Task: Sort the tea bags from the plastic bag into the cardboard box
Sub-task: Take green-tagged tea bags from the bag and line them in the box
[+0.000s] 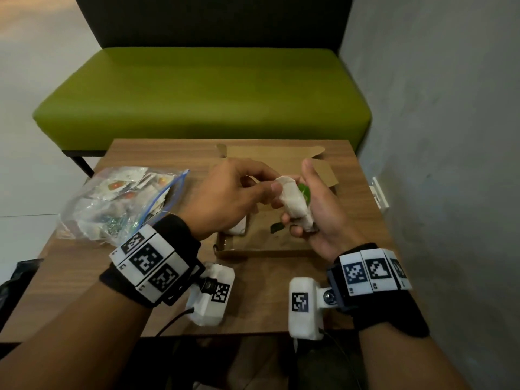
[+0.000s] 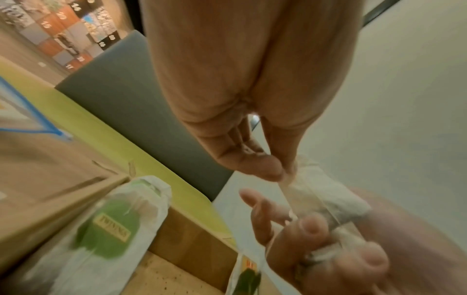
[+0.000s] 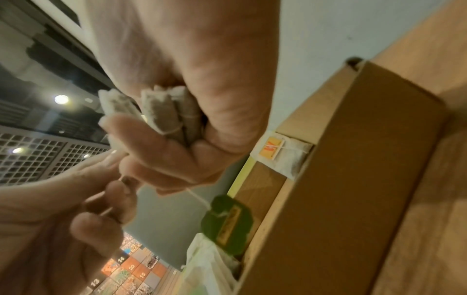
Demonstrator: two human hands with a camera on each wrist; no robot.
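Note:
Over the open cardboard box (image 1: 264,250), my right hand (image 1: 302,212) grips a bundle of white tea bags (image 1: 292,202), seen end-on in the right wrist view as tea bags (image 3: 161,113). A green tag (image 3: 227,221) dangles from them on a string. My left hand (image 1: 274,186) pinches the top tea bag (image 2: 326,195) of the bundle between thumb and fingertips (image 2: 267,169). The clear zip plastic bag (image 1: 121,204) with more tea bags lies left of the box. In the box lie a wrapped tea bag with a green label (image 2: 108,229) and one with an orange tag (image 3: 285,157).
The box lid (image 1: 275,153) lies folded back toward the green bench (image 1: 197,94). The small wooden table (image 1: 84,277) stands against a grey wall (image 1: 450,136) on the right. A white fitting (image 1: 380,195) sticks out of the wall at the table's right edge.

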